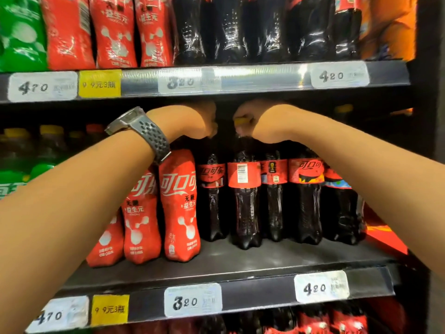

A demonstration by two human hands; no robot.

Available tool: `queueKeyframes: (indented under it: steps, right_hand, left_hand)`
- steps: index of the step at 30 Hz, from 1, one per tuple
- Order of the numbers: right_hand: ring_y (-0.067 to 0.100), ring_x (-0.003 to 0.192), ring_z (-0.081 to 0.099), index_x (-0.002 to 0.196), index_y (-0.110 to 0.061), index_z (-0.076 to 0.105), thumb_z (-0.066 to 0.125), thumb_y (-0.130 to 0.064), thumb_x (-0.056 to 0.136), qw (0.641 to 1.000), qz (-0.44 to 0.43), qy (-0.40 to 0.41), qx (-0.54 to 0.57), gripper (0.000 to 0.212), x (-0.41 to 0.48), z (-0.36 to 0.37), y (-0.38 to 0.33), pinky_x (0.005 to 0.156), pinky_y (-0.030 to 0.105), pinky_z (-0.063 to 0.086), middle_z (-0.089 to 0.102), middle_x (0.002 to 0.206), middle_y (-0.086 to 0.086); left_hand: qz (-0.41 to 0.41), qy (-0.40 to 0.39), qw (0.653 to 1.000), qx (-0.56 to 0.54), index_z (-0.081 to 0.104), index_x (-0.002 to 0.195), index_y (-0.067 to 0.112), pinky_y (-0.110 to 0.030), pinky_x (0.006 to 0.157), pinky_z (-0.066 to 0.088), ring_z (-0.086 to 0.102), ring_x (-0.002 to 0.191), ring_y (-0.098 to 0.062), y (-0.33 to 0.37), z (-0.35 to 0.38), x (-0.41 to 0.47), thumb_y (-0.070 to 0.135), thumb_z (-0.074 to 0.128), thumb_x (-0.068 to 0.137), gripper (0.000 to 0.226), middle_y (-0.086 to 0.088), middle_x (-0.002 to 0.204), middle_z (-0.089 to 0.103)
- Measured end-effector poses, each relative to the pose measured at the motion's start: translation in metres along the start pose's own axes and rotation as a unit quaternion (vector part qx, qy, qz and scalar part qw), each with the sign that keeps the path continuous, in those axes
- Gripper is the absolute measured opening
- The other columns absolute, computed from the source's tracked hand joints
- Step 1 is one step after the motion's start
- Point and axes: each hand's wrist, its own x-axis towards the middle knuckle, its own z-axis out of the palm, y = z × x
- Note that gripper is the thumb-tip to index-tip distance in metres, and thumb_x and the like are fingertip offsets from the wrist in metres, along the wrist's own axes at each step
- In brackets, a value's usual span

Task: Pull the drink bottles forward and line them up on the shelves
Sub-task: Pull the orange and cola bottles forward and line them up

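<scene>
On the middle black shelf (240,266), the dark cola bottle with a yellow cap and red barcode label (244,201) stands slightly forward of its neighbours, its cap grasped by the right hand (252,119), while the left hand (199,121), wearing a grey wristwatch (142,131), grasps the neck of the cola bottle just left (212,201).

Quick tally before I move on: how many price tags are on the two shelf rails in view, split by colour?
White price tags: 6
Yellow promo tags: 2
Total: 8
</scene>
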Motion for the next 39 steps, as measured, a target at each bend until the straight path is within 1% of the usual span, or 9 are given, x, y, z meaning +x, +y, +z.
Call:
queueKeyframes:
  steps: [6, 9, 14, 17, 20, 24, 30, 34, 39]
  right_hand:
    - [0.027, 0.093, 0.06, 0.108, -0.017, 0.063, 0.053, -0.03, 0.094, 1.0, 0.009, 0.01, 0.028, 0.022, 0.0, 0.001, 0.003, 0.082, 0.035, 0.049, 0.065, 0.105, 0.007]
    - [0.025, 0.104, 0.057, 0.125, -0.021, 0.055, 0.056, -0.037, 0.093, 0.998, 0.019, 0.039, 0.037, 0.036, 0.001, 0.003, 0.006, 0.086, 0.032, 0.046, 0.06, 0.119, 0.004]
    - [0.023, 0.086, 0.057, 0.106, -0.016, 0.064, 0.053, -0.054, 0.089, 0.999, 0.035, 0.037, -0.019, 0.043, 0.009, 0.002, 0.003, 0.07, 0.031, 0.043, 0.063, 0.099, 0.005]
    - [0.028, 0.086, 0.061, 0.106, -0.013, 0.064, 0.049, -0.046, 0.094, 1.0, 0.016, 0.006, -0.006, 0.039, 0.006, -0.003, 0.007, 0.072, 0.032, 0.044, 0.064, 0.096, 0.007]
    - [0.022, 0.088, 0.061, 0.121, -0.018, 0.059, 0.055, -0.037, 0.093, 1.0, -0.005, 0.006, 0.028, 0.034, 0.003, -0.003, 0.009, 0.078, 0.029, 0.045, 0.061, 0.108, -0.001]
    - [0.025, 0.089, 0.06, 0.106, -0.016, 0.065, 0.056, -0.05, 0.089, 0.999, 0.017, 0.039, -0.025, 0.039, 0.009, 0.005, 0.008, 0.075, 0.032, 0.046, 0.064, 0.099, 0.005]
    - [0.023, 0.081, 0.06, 0.103, -0.019, 0.062, 0.057, -0.045, 0.09, 0.999, 0.007, 0.022, 0.033, 0.029, 0.009, 0.005, 0.013, 0.079, 0.033, 0.049, 0.063, 0.087, 0.002]
    - [0.022, 0.095, 0.059, 0.119, -0.02, 0.058, 0.054, -0.049, 0.091, 0.998, 0.017, 0.046, 0.036, 0.04, 0.004, 0.004, 0.012, 0.085, 0.032, 0.048, 0.062, 0.108, 0.001]
    - [0.031, 0.097, 0.059, 0.122, -0.03, 0.052, 0.043, -0.032, 0.097, 0.991, 0.057, 0.119, -0.005, 0.027, -0.022, -0.003, 0.031, 0.085, 0.039, 0.051, 0.064, 0.113, 0.009]
  left_hand:
    - [0.042, 0.02, 0.998, -0.053, 0.062, 0.093, 0.014, -0.031, 0.067, 0.039, 0.052, 0.073, -0.023, -0.005, 0.0, -0.006, 0.02, 0.056, 0.091, 0.009, -0.006, 0.086, 0.06]
    - [0.05, 0.043, 0.996, -0.056, 0.064, 0.098, 0.013, -0.031, 0.075, 0.043, 0.054, 0.083, -0.025, -0.011, 0.005, -0.007, 0.021, 0.053, 0.093, 0.014, -0.009, 0.099, 0.063]
    - [0.061, 0.033, 0.995, -0.078, 0.062, 0.11, 0.013, -0.036, 0.086, 0.046, 0.057, 0.094, -0.027, -0.017, 0.006, -0.011, 0.022, 0.051, 0.095, 0.021, -0.009, 0.107, 0.063]
    - [0.062, 0.034, 0.994, -0.082, 0.061, 0.115, 0.015, -0.039, 0.088, 0.047, 0.058, 0.097, -0.027, -0.021, 0.006, -0.014, 0.023, 0.051, 0.096, 0.023, -0.008, 0.111, 0.062]
    - [0.063, 0.032, 0.993, -0.093, 0.061, 0.116, 0.015, -0.039, 0.09, 0.046, 0.058, 0.099, -0.027, -0.022, 0.005, -0.017, 0.024, 0.05, 0.096, 0.024, -0.008, 0.113, 0.062]
    - [0.058, 0.034, 0.994, -0.089, 0.061, 0.116, 0.014, -0.038, 0.09, 0.046, 0.057, 0.099, -0.028, -0.018, 0.005, -0.018, 0.023, 0.051, 0.096, 0.024, -0.01, 0.113, 0.062]
    - [0.046, 0.032, 0.994, -0.089, 0.061, 0.114, 0.014, -0.04, 0.089, 0.047, 0.058, 0.097, -0.028, -0.016, 0.002, -0.018, 0.027, 0.051, 0.096, 0.024, -0.01, 0.109, 0.063]
    - [0.044, 0.019, 0.996, -0.081, 0.06, 0.114, 0.017, -0.042, 0.089, 0.048, 0.059, 0.094, -0.028, -0.018, 0.0, -0.018, 0.031, 0.051, 0.096, 0.025, -0.009, 0.108, 0.064]
    - [0.055, 0.068, 0.99, -0.107, 0.038, 0.141, 0.03, -0.031, 0.1, 0.037, 0.05, 0.122, -0.022, -0.013, 0.002, -0.023, 0.046, 0.045, 0.095, 0.049, 0.004, 0.139, 0.051]
